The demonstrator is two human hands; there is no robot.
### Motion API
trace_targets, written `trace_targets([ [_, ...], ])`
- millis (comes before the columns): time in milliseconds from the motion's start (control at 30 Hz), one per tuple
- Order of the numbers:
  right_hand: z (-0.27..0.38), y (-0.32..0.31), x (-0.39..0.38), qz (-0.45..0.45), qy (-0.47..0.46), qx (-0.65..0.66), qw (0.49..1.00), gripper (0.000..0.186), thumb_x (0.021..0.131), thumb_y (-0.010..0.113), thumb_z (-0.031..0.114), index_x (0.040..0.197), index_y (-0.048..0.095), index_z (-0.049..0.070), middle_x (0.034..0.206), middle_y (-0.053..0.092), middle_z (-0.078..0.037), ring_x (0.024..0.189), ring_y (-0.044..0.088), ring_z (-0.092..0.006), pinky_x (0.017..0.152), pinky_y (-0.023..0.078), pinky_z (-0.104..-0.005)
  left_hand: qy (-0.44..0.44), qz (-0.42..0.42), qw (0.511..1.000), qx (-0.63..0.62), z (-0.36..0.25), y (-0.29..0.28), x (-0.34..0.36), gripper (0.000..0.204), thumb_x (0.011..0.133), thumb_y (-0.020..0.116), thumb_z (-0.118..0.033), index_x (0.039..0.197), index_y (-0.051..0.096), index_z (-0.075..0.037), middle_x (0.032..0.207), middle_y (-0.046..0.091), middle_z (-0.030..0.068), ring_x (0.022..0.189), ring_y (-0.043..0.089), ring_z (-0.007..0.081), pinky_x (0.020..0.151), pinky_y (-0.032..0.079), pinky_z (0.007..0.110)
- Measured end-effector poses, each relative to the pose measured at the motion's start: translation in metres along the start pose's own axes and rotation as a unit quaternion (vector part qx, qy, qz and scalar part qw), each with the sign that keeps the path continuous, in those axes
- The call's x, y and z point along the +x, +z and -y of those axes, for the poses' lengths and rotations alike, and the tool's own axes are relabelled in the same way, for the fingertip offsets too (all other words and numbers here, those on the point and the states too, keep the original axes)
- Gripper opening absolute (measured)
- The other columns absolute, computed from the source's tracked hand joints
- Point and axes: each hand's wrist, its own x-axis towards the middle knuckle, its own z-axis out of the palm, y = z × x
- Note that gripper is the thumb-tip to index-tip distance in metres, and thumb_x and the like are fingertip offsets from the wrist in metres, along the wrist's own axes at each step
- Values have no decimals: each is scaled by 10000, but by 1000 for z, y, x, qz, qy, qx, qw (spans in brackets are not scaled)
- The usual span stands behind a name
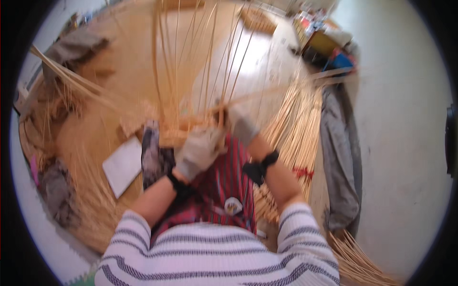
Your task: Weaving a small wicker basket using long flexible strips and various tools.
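A partly woven wicker basket (172, 138) rests at my lap, with several long upright stakes (177, 62) rising from it. My left hand (198, 151), in a pale work glove, is closed on the near right side of the basket. My right hand (243, 125), gloved too and blurred, is closed at the basket's right corner on a pale cane strip (276, 89). That strip runs off to the upper right. More long strips (76, 78) reach from the basket to the upper left. The gloves hide part of the weave.
A large bundle of cane (300, 128) with a red tie lies on my right, beside a grey cloth (339, 157). A white board (123, 167) lies left of the basket. Loose cane covers the floor at left. A woven piece (257, 21) and heaped goods (329, 40) are farther off.
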Motion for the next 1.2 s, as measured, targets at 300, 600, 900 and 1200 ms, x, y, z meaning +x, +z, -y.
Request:
trace_targets([
  [300,3,28,11,-32,109,50,992,510,1031,441,550,701,445,161,544,316,64,401,249,-77,350,199,-253,-12,89,996,10,16,10,-7,511,759,783,-344,1181,629,-101,1000,621,94,938,619,326,867,475,423],
  [600,-12,6,16,-29,75,84,993,442,1035,483,515,764,471,166,549,326,70,390,249,-69,338,184,-243,1,105,994,12,18,15,-10,471,768,775,-344,1148,632,-104,1061,638,84,953,627,318,868,480,426],
  [900,-25,8,-8,-113,-207,-8,972,216,1000,555,159,1197,535,72,783,604,-65,705,610,-204,646,508,-351,-14,-90,995,-38,33,-23,31,407,852,747,-201,1209,609,-63,1075,657,117,1027,618,352,942,486,384],
  [1200,25,47,-23,-45,-331,-92,938,212,1023,486,5,1210,418,77,992,677,-143,934,679,-235,826,555,-330,-477,46,752,-452,99,-28,45,719,1049,345,-606,1325,580,15,1093,714,182,991,676,260,899,526,367],
])
